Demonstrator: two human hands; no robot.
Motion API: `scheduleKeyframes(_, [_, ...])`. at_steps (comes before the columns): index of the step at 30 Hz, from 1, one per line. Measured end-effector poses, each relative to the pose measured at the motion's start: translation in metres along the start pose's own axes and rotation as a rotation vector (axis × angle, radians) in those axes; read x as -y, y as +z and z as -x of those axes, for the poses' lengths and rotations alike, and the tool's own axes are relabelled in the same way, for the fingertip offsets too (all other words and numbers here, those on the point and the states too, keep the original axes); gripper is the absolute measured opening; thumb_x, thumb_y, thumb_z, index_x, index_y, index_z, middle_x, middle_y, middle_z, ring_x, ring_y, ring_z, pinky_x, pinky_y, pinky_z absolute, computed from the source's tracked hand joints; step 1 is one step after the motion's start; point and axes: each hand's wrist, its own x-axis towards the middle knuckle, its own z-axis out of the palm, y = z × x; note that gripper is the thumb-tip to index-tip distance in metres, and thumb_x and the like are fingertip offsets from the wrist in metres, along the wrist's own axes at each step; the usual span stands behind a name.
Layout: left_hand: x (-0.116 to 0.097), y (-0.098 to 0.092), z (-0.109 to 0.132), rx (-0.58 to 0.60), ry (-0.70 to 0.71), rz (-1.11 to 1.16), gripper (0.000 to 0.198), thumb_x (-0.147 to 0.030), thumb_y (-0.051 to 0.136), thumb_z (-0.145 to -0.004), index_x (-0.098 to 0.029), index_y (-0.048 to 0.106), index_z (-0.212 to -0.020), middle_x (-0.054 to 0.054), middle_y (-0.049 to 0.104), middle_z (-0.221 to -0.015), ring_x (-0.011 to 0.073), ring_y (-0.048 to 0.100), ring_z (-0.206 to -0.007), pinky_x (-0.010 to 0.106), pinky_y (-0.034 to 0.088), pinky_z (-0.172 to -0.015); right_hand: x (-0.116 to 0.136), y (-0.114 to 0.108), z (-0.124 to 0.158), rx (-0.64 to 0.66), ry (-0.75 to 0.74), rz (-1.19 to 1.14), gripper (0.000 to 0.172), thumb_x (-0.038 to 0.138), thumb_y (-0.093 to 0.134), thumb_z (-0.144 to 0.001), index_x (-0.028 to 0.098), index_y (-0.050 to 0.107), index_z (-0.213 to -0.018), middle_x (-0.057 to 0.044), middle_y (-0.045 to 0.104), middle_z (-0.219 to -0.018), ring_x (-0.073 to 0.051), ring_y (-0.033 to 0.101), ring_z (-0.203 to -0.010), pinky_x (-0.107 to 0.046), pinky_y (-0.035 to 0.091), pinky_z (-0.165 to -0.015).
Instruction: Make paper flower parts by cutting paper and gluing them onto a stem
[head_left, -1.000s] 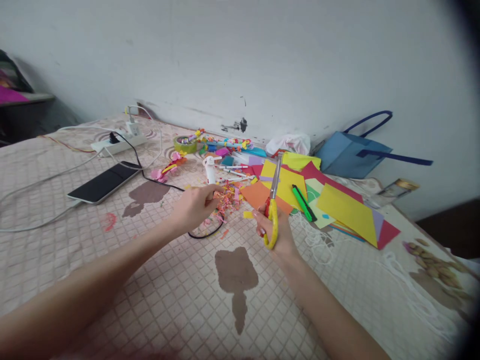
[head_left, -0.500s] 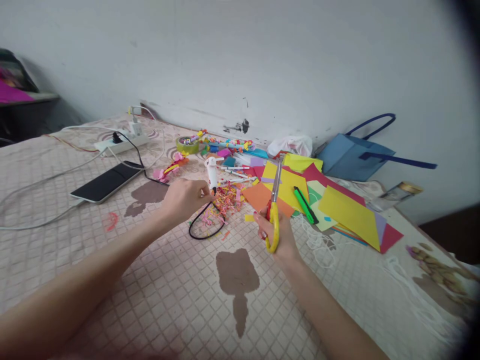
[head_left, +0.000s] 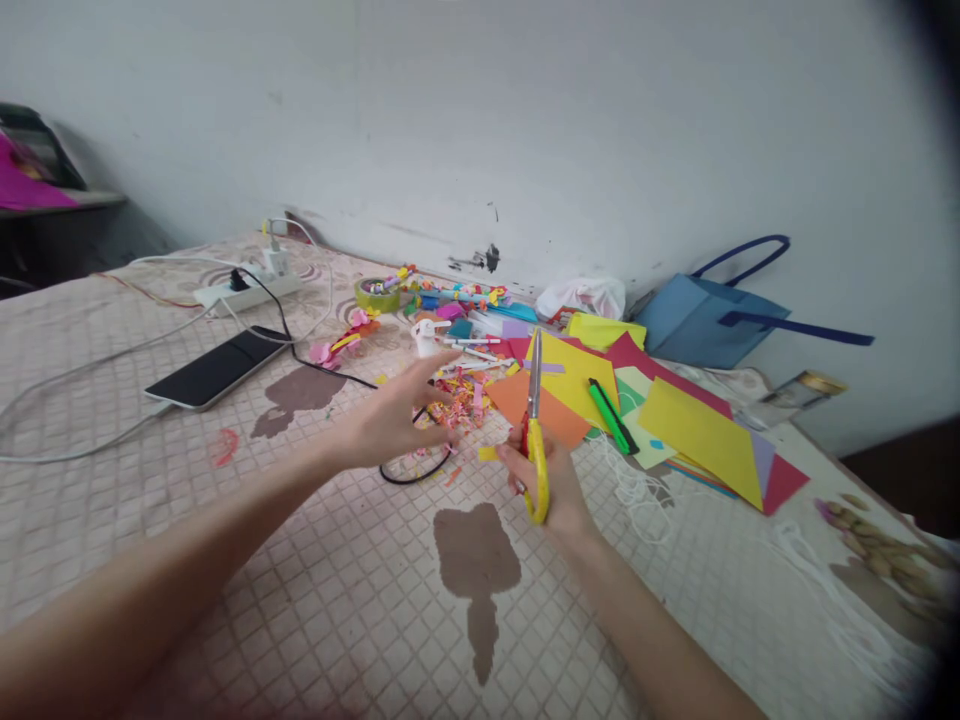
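Fingers of left hand (head_left: 381, 425) now spread, scissors (head_left: 534, 438) still gripped

Nothing legible anywhere. No readable mark on the scissors (head_left: 535, 432), the dark phone (head_left: 214, 366), the blue bag (head_left: 697, 320), the tape roll (head_left: 377, 293) or the power strip (head_left: 247, 292); print on the small card (head_left: 806, 388) at the far right too blurred to make out.

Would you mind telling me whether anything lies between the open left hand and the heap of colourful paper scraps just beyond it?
Nothing visible does. The left hand hovers open right beside the heap of colourful paper scraps; the thin black cable loops below the hand, not between them.
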Motion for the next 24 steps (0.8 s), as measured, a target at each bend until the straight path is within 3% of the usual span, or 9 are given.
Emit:
scheduleKeyframes(4, [-0.006, 0.029, 0.01, 0.198, -0.142, 0.115, 0.03, -0.039, 0.057, -0.079, -0.015, 0.062, -0.097, 0.007, 0.067, -0.087, 0.0144, 0.062, -0.07, 0.024, 0.048, -0.062, 0.003, 0.006, 0.006, 0.057, 0.009, 0.058, 0.029, 0.032, 0.07, -0.065, 0.02, 0.045, -0.073, 0.007, 0.046, -0.06, -0.005, 0.04, -0.039, -0.019, 0.035, -0.035])
scheduleKeyframes(8, [-0.006, 0.044, 0.012, 0.235, -0.25, 0.252, 0.019, -0.031, 0.056, -0.078, -0.013, 0.06, -0.073, 0.003, 0.062, -0.063, 0.0114, 0.058, -0.058, 0.021, 0.044, -0.053, 0.006, 0.01, 0.011, 0.086, 0.009, 0.064, 0.03, 0.033, 0.07, -0.065, 0.02, 0.045, -0.074, 0.008, 0.046, -0.057, -0.005, 0.039, -0.038, -0.019, 0.034, -0.034])
scheduleKeyframes(13, [-0.005, 0.043, 0.009, 0.217, -0.404, 0.51, 0.025, -0.036, 0.06, -0.076, -0.013, 0.056, -0.069, 0.002, 0.061, -0.061, 0.0088, 0.055, -0.053, 0.021, 0.045, -0.053, 0.014, 0.009, 0.015, 0.096, 0.006, -0.028, 0.028, 0.041, 0.065, -0.073, 0.02, 0.045, -0.074, 0.01, 0.039, -0.049, -0.005, 0.036, -0.035, -0.018, 0.036, -0.036])
scheduleKeyframes(18, [-0.006, 0.043, 0.008, 0.233, -0.412, 0.541, 0.024, -0.035, 0.061, -0.075, -0.012, 0.056, -0.068, 0.0, 0.06, -0.061, 0.0075, 0.053, -0.053, 0.02, 0.043, -0.052, 0.011, 0.009, 0.014, 0.085, 0.001, 0.008, 0.029, 0.035, 0.07, -0.067, 0.02, 0.046, -0.075, 0.007, 0.048, -0.06, -0.005, 0.04, -0.039, -0.019, 0.036, -0.035])
scheduleKeyframes(24, [-0.004, 0.045, 0.009, 0.301, -0.421, 0.522, 0.02, -0.029, 0.063, -0.075, -0.011, 0.056, -0.068, 0.001, 0.06, -0.06, 0.0077, 0.055, -0.052, 0.02, 0.044, -0.051, 0.008, 0.008, 0.013, 0.087, -0.005, 0.022, 0.025, 0.031, 0.066, -0.07, 0.021, 0.044, -0.075, 0.008, 0.045, -0.056, -0.005, 0.039, -0.039, -0.019, 0.036, -0.036])
